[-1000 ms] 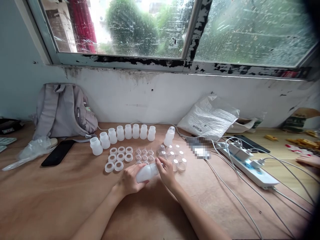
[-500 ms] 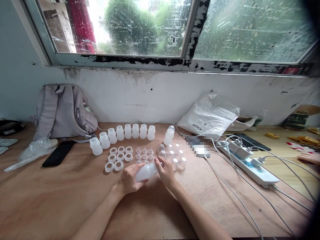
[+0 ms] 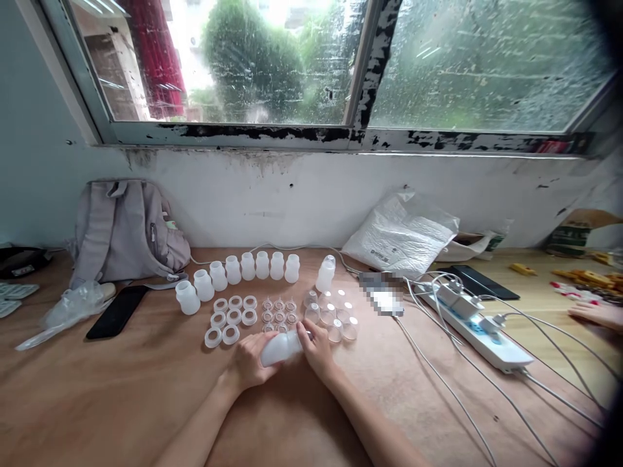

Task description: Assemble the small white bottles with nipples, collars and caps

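Observation:
A frosted white baby bottle (image 3: 280,349) lies tilted between my hands, above the table's front middle. My left hand (image 3: 249,360) is wrapped round its body. At the neck end, my right hand (image 3: 317,345) is closed with thumb and fingers, which hide most of the bottle's top. Just beyond are clear nipples (image 3: 279,316) in rows, with white collar rings (image 3: 234,316) to their left. Clear domed caps (image 3: 335,318) stand by my right hand. Several open bottles (image 3: 248,265) form a curved row behind, and one capped bottle (image 3: 325,274) stands apart to the right.
A grey backpack (image 3: 129,230), a black phone (image 3: 117,312) and a crumpled plastic bag (image 3: 73,308) are on the left. To the right lie a white mailer bag (image 3: 402,230), a power strip (image 3: 479,331) with trailing cables, and another person's hand (image 3: 596,314) at the edge.
The view has tilted up slightly, so everything sits lower in the picture. Both hands keep their hold on the bottle, with the right still at its neck end.

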A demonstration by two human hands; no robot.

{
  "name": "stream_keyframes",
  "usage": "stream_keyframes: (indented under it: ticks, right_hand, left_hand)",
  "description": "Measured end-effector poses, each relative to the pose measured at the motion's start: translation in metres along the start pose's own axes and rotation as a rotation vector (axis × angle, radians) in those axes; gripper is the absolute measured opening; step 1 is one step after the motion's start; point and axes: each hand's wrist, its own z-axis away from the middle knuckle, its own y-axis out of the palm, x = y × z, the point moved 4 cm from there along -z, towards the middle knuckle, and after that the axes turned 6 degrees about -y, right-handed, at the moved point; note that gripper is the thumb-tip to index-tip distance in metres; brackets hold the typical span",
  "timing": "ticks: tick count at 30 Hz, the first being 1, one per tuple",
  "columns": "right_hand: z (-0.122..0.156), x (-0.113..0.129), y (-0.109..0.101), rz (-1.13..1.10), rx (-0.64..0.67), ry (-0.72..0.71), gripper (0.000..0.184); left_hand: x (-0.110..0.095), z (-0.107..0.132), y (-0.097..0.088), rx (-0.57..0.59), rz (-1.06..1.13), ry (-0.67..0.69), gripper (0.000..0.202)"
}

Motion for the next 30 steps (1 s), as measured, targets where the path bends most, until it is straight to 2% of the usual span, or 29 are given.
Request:
stream_keyframes:
  ticks: [3,6,13,15,19,22,27,30]
  right_hand:
    - [0.002,-0.004,0.002,0.009,-0.014,0.009,0.034]
    - [0.005,-0.007,0.002,0.037,-0.018,-0.005,0.034]
    - [0.002,-0.005,-0.006,0.058,0.008,-0.075,0.035]
    - [-0.001,0.000,-0.012,0.017,0.023,-0.085,0.034]
    - [-0.005,0.009,-0.022,-0.004,0.065,-0.162,0.027]
    - [-0.004,0.012,-0.025,0.051,0.015,-0.216,0.030]
    - [-0.001,0.013,-0.024,0.109,-0.019,-0.302,0.027]
    - [-0.003,0.004,-0.039,0.092,-0.169,-0.214,0.027]
  left_hand:
    - [0.003,0.001,0.002,0.011,0.026,-0.026,0.047]
    - [0.001,0.001,0.001,0.043,0.154,-0.088,0.048]
    - [-0.004,-0.005,0.005,0.317,0.545,-0.446,0.042]
    - [-0.003,-0.008,0.007,0.357,0.705,-0.505,0.042]
    - [-0.003,-0.007,0.018,0.565,1.095,-0.608,0.034]
    - [-0.001,-0.005,0.024,0.645,1.260,-0.674,0.032]
    - [0.003,-0.003,0.030,0.686,1.336,-0.727,0.032]
    - [0.005,-0.001,0.028,0.706,1.398,-0.733,0.030]
